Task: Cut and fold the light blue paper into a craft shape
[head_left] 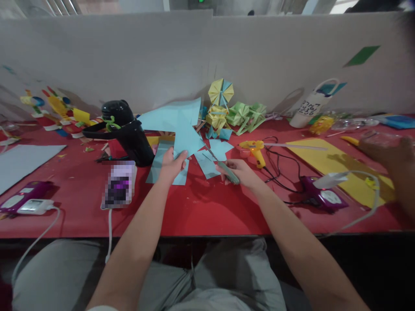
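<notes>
Purple patches are all that shows on the pixelated phone (119, 185), just in front of the black bottle (134, 142). Far to the bottle's right, another person's arm (402, 172) is cut off by the picture's edge. Right of the bottle, the pale blue sheet (188, 136) is broad and angular, its lower end pinched between the left hand's (174, 165) thumb and fingers. Farther right of the bottle, the right hand (244, 170) wraps the handles of the scissors (229, 172), blades parted; whether they touch the sheet I cannot tell. The bottle's opaque walls hide its contents.
</notes>
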A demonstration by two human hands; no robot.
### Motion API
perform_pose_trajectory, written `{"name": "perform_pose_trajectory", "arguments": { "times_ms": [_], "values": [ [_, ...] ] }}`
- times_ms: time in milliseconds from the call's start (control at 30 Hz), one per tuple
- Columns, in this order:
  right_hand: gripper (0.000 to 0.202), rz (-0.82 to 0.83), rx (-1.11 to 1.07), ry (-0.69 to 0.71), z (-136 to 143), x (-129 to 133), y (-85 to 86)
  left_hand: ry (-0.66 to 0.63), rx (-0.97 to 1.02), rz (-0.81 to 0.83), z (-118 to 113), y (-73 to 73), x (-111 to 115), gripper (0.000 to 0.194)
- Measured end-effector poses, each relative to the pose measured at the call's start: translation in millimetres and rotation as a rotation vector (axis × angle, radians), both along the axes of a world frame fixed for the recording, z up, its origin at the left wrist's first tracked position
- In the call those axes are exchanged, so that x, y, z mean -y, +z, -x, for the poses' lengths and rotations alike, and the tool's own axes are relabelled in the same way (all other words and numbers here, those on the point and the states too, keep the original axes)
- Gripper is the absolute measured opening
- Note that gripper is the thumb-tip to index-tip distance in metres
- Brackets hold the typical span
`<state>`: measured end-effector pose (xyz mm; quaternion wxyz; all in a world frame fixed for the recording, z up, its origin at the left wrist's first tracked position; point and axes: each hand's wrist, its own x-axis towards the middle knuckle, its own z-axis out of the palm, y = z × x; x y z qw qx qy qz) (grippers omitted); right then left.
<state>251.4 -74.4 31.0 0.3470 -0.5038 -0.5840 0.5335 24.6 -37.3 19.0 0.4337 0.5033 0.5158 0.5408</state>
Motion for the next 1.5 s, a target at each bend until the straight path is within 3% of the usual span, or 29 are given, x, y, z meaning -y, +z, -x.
{"name": "perform_pose_trajectory", "arguments": {
  "times_ms": [1333,1500],
  "values": [
    [0.048,-0.025,-0.007,0.032,-3.4,-4.7,-10.3,-0.021,0.009,0.011,-0.9,1.8,-0.1,0.022],
    [0.051,-0.016,-0.001,-0.024,-0.8,-4.9,-11.7,-0.022,0.01,0.029,0.1,1.7,-0.4,0.022]
  ]
}}
